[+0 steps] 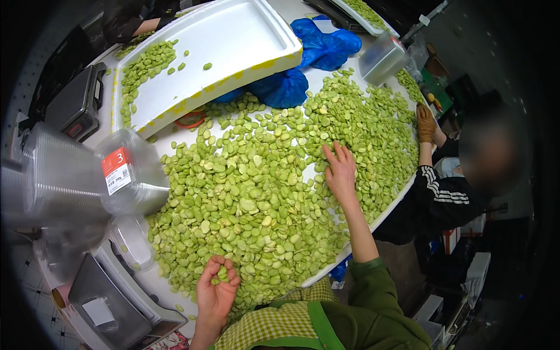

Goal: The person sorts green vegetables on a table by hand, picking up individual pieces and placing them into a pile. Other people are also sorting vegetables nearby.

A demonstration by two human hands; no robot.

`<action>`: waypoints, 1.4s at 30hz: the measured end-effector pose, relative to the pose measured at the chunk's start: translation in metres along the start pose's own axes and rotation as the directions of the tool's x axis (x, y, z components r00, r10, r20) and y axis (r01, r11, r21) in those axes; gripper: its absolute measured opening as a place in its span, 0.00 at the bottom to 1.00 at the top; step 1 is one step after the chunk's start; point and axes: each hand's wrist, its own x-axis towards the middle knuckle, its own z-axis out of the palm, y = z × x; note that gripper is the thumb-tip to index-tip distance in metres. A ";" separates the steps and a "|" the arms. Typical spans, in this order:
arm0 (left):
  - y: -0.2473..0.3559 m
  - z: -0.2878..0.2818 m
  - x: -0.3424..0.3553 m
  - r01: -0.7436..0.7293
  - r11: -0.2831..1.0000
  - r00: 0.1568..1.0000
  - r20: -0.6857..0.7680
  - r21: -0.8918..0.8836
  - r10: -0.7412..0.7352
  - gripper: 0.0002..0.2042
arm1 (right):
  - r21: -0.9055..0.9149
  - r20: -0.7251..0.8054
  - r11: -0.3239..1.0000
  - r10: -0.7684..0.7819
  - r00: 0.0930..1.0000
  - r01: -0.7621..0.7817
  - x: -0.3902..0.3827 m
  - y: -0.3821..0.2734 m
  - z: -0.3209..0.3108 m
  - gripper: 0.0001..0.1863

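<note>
A wide heap of shelled green broad beans [251,210] covers much of the white table in front of me. Near its front edge my left hand [216,289] is turned palm up, its fingers curled round a few broad beans [221,274]. Farther off and to the right, my right hand [341,172] reaches over the heap with its fingers stretched out. Those fingertips lie on or just above the beans beside a bare strip of table; nothing shows in that hand.
Stacked clear plastic tubs [64,169] and scales [111,297] stand at left. A white foam tray [233,41] with scattered beans lies at the back, beside blue plastic bags [280,88]. A clear container [383,59] stands far right. A co-worker's gloved hand [426,123] rests at the right edge.
</note>
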 end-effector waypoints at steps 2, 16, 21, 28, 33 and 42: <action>0.000 0.001 0.000 0.000 1.000 1.000 -0.005 0.012 0.000 0.04 | 0.001 0.105 0.999 0.043 0.994 -0.043 0.005 -0.013 0.004 0.29; -0.003 0.002 0.002 0.023 0.999 1.000 -0.015 0.045 -0.023 0.05 | 0.533 0.448 0.754 0.133 0.884 -0.384 -0.025 -0.023 -0.057 0.16; -0.003 0.001 0.002 0.030 0.999 1.000 -0.004 0.013 -0.030 0.06 | 0.300 0.285 0.945 0.042 0.958 -0.131 -0.006 -0.052 0.004 0.26; -0.003 0.001 0.001 0.004 0.999 1.000 -0.007 0.034 -0.003 0.05 | 0.568 0.343 0.822 -0.274 0.898 0.034 -0.011 -0.148 0.001 0.36; -0.006 0.003 0.000 0.021 0.999 0.999 -0.031 0.043 -0.020 0.05 | 0.699 0.336 0.704 -0.475 0.813 0.123 -0.026 -0.134 -0.043 0.28; 0.001 0.005 -0.001 -0.012 1.000 1.000 -0.012 0.020 0.012 0.05 | 0.330 0.122 0.944 -0.069 0.990 0.025 0.003 -0.028 -0.002 0.11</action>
